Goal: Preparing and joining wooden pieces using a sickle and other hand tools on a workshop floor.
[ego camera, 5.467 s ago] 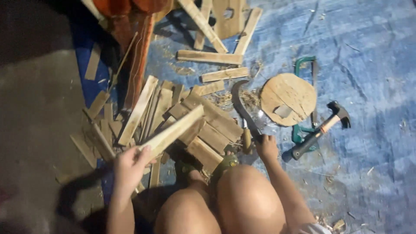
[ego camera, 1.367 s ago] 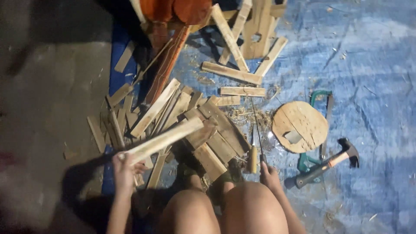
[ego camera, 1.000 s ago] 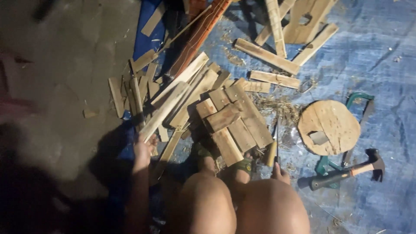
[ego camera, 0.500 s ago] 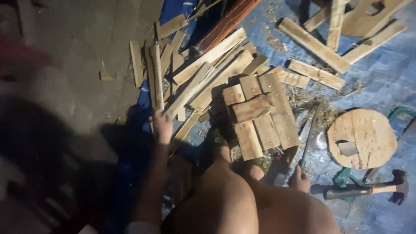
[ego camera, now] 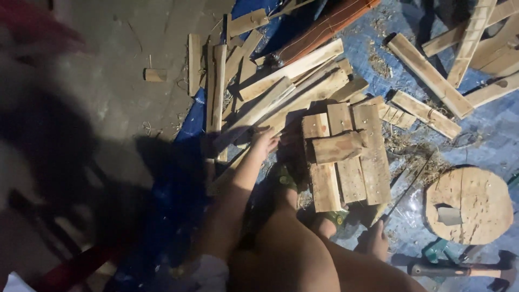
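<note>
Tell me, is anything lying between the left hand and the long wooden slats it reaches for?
Nothing visible does. The left hand already has its fingers at the near ends of the long wooden slats, with no gap or object between them; whether it grips one is unclear.

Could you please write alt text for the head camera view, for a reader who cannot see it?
A seated person's left hand rests on a pile of long wooden slats, while the right hand grips a thin blade beside stacked short boards. A round wooden disc and a hammer lie on blue tarp.
</note>
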